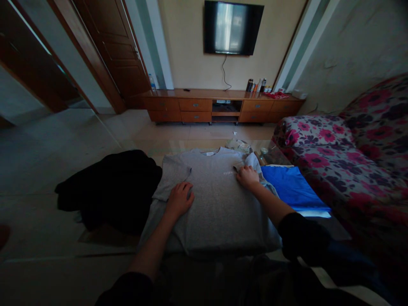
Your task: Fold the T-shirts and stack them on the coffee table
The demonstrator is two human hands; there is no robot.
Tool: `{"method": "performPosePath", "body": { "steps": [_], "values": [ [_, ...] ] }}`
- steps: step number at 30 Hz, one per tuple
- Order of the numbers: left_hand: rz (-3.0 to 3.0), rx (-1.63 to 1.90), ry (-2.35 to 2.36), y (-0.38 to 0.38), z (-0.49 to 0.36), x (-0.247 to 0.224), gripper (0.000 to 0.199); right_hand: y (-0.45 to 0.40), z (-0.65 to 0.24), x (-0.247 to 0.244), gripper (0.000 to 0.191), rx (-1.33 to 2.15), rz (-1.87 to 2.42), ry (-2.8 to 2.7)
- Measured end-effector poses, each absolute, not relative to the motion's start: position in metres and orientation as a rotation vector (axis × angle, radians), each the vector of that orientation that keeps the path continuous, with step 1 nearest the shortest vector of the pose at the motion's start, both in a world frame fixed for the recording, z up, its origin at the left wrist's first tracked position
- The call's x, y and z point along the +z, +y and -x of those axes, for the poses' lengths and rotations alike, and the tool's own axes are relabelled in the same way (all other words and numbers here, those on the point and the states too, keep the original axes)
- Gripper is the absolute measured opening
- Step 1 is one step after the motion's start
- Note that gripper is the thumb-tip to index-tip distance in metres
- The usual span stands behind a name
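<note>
T-shirt, grey, one (pixel 216 212): laid across the tabletop (pixel 282 158), collar away from the person, lower hem at the near side, small pale lettering on the chest. Hands, two: left hand (pixel 180 197) palm down on the shirt front just below one sleeve, fingers loosely spread; right hand (pixel 247 177) at the other, bunched sleeve, fingers close together; whether they pinch cloth cannot be told. Black garment, one (pixel 111 191): heaped beside the shirt's left edge, the two meeting near the sleeve. Blue cloth, one (pixel 291 187): flat, just beside the shirt's right edge, leaving little room on that side. Clear plastic bag, one (pixel 239 145), beyond the collar; small jar, one (pixel 264 151), near the bag. Open tiled floor (pixel 127 131) runs beyond the far edge to one drawer cabinet (pixel 196 109) beneath one wall-mounted television (pixel 233 27). Sofa, one, floral-covered (pixel 347 163), well right of the shirt.
</note>
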State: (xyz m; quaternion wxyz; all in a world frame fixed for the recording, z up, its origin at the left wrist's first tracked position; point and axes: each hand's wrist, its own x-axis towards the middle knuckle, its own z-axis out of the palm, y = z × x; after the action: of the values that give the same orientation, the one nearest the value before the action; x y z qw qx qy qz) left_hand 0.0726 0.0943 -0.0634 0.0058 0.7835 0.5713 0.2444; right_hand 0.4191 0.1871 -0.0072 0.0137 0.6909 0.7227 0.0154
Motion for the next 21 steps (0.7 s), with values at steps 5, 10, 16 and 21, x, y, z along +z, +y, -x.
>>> {"method": "performPosePath", "body": {
  "steps": [5, 10, 16, 21],
  "values": [
    [-2.444, 0.775, 1.791, 0.094, -0.073, -0.064, 0.031, 0.196, -0.412, -0.008, 0.04, 0.053, -2.27, 2.18],
    [-2.445, 0.753, 1.793, 0.094, -0.073, -0.063, 0.03, 0.198, -0.41, -0.011, 0.048, 0.014, -2.157, 2.334],
    [-2.442, 0.756, 1.79, 0.094, -0.074, -0.059, 0.03, 0.23, -0.433, -0.014, 0.052, 0.125, -2.226, 2.377],
    [-2.43, 0.746, 1.798, 0.095, -0.075, -0.058, 0.03, 0.25, -0.472, -0.036, 0.07, 0.096, -2.271, 2.286]
  ]
}}
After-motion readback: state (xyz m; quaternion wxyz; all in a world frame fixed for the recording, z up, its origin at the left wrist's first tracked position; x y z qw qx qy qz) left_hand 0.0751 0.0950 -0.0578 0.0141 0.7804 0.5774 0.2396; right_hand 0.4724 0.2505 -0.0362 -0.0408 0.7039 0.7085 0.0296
